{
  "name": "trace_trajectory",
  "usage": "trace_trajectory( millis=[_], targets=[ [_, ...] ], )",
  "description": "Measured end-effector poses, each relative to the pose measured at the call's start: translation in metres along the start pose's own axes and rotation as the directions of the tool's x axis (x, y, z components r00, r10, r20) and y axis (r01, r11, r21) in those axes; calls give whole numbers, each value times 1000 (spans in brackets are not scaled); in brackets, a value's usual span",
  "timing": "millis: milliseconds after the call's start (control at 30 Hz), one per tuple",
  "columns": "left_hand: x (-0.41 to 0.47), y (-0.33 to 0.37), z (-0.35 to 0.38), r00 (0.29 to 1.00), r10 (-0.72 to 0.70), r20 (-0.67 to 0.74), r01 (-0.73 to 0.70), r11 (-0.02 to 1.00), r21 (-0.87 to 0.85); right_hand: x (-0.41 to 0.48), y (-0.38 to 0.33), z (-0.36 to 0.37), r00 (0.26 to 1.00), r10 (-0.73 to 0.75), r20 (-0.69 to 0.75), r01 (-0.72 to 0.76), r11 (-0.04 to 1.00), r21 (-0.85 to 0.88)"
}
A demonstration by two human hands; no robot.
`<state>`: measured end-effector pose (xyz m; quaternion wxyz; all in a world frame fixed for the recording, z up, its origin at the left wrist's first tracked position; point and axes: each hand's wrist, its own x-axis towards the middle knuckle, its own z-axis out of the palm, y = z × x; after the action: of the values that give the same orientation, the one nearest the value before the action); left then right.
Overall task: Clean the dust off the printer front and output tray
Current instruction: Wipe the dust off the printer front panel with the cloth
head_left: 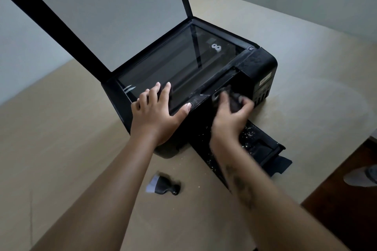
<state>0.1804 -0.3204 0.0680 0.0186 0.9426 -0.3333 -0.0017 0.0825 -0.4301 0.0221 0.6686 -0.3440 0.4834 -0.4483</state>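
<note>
Dim, soft light is falling evenly; the right hand [230, 115] is blurring with motion; wide-angle distortion is bending the counter's [61, 138] edges.

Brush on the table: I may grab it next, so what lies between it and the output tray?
Head view: only bare table with a few pale specks lies between brush and output tray.

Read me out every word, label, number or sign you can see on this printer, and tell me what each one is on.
No words or numbers are readable anywhere.
White sticker on the ink tank side of the printer: print too small and blurred to read.
Control panel: faint round symbols, no letters legible.
Scanner frame, corner mark: a small sign, shape unclear.
</note>
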Motion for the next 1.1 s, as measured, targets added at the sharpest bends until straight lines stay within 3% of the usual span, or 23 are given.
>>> trace_trajectory(
  millis=[267,567,733,833,967,1100],
  targets=[
    [0,0,2,1000,9,-8,-8,1000,8,28,-7,12,978,183,-100,-175,981,88],
    [0,1,0,1000,12,-4,-12,1000,12,12,4,9,959,265,-104,-269,963,-32],
    [1,2,1,1000,4,-7,-4,1000,9,-44,41,4,924,381,21,-382,924,11],
    [2,2,1,1000,5,-10,-5,1000,4,-84,50,-1,912,401,81,-397,915,-68],
    [1,1,1,1000,6,-15,-6,1000,4,-103,46,-11,909,366,199,-335,926,-174],
    [1,1,1,1000,6,-13,-6,1000,-2,-92,29,-17,923,232,306,-212,972,-99]
  ],
)
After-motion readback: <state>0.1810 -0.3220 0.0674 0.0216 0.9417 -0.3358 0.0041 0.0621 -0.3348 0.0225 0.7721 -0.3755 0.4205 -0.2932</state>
